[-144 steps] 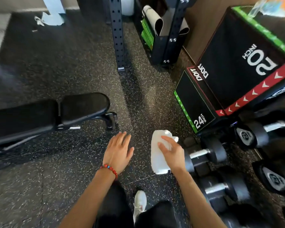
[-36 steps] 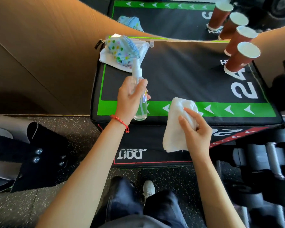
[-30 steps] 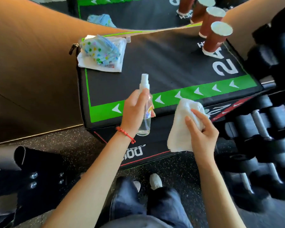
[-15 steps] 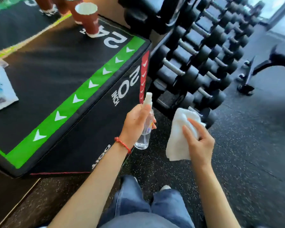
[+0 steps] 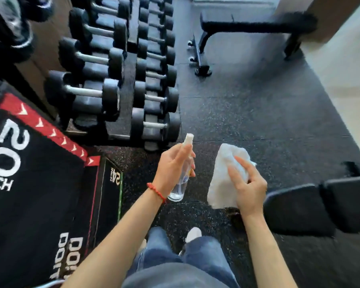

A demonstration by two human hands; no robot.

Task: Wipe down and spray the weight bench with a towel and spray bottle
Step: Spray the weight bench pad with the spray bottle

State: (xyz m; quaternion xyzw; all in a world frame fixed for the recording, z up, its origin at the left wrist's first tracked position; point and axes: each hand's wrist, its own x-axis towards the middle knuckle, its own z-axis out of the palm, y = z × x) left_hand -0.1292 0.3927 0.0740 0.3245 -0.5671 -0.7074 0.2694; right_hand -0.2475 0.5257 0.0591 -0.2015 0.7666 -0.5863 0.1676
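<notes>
My left hand (image 5: pixel 172 167) grips a small clear spray bottle (image 5: pixel 182 183) with a white nozzle, held upright in front of me. My right hand (image 5: pixel 246 186) holds a folded white towel (image 5: pixel 224 173), which hangs down beside the bottle. A black padded weight bench (image 5: pixel 312 204) enters from the right edge, its end just right of my right hand. A second black bench (image 5: pixel 256 26) stands farther off at the top, on the dark speckled floor.
A rack of black dumbbells (image 5: pixel 116 80) fills the upper left. A black plyo box (image 5: pixel 29 173) with red and green trim stands at the left. My legs and a white shoe (image 5: pixel 193 234) show below. A pale floor strip (image 5: pixel 345 90) runs along the right.
My view has swung right, away from the plyo box top and past the dumbbell rack, bringing the benches into sight. Both hands keep their hold on the bottle and the towel.
</notes>
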